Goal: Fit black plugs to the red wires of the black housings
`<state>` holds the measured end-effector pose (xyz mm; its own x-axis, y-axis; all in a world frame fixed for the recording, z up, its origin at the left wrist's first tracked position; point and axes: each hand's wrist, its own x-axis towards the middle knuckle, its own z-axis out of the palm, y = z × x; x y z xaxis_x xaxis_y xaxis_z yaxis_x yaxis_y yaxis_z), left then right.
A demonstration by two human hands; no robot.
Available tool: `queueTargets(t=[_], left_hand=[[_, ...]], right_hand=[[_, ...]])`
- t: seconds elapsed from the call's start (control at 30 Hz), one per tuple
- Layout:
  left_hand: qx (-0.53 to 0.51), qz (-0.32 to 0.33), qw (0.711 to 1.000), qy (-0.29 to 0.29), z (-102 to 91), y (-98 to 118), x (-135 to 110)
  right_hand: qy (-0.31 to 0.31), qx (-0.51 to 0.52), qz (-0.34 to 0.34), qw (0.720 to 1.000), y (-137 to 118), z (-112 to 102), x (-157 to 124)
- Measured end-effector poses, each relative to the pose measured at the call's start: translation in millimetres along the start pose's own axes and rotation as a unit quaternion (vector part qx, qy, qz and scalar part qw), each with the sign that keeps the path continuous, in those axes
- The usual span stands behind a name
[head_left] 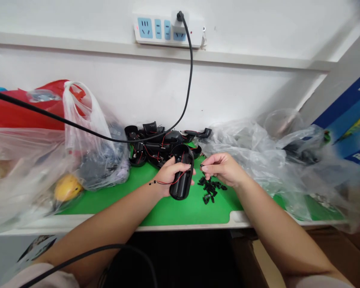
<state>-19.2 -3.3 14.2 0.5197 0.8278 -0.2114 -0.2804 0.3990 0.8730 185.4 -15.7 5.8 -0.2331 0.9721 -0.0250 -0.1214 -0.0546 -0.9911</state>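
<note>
1. While my hands work over the green mat [183, 212], clutter crowds both sides: a clear plastic bag [90, 140] of dark parts on the left, with a red bag [33, 108] behind it and something yellow [66, 187] under the plastic in front of it.
2. On the right, crumpled clear plastic [258, 148] spreads to the mat's edge, and a blue box [351, 120] stands beyond it.
3. Behind my hands lies a heap of black housings [156, 146] tangled with red wires, just beside my left fingers.
4. A black cable [189, 80] drops from the power strip [168, 30] on the wall and crosses above that heap toward the left.
5. My left hand [168, 176] wraps the black oval shell [182, 176] from the side and holds it tilted above the middle of the mat.
6. That shell is open-faced and hollow, and a thin red wire [168, 183] trails from it across my wrist.
7. My right hand [223, 169] pinches a tiny black piece [202, 166] between thumb and forefinger, close to the shell's right rim; I cannot tell whether they touch.
8. Below that hand, a small pile of like black pieces [210, 189] sits loose on the mat.
</note>
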Motion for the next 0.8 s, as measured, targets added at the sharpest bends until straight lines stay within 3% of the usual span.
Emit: queueTargets(t=[0.13,0.23,0.4,0.57,0.67,0.8], left_hand=[[0.000,0.012,1.000,0.016,0.5,-1,0],[0.006,0.021,1.000,0.015,0.9,-1,0],[0.035,0.053,0.997,0.046,3.1,-2,2],[0.074,0.082,0.991,0.073,4.5,-6,5],[0.080,0.087,0.990,0.078,4.7,-8,5],[0.087,0.114,0.987,0.074,6.1,-8,4]], right_hand=[[-0.015,0.094,0.040,0.995,5,8,1],[-0.020,0.096,0.034,0.995,7,12,2],[0.010,-0.075,-0.052,0.996,10,12,1],[0.039,-0.240,-0.166,0.956,13,9,2],[0.018,-0.269,-0.224,0.937,14,9,3],[0.011,-0.219,-0.214,0.952,14,11,3]])
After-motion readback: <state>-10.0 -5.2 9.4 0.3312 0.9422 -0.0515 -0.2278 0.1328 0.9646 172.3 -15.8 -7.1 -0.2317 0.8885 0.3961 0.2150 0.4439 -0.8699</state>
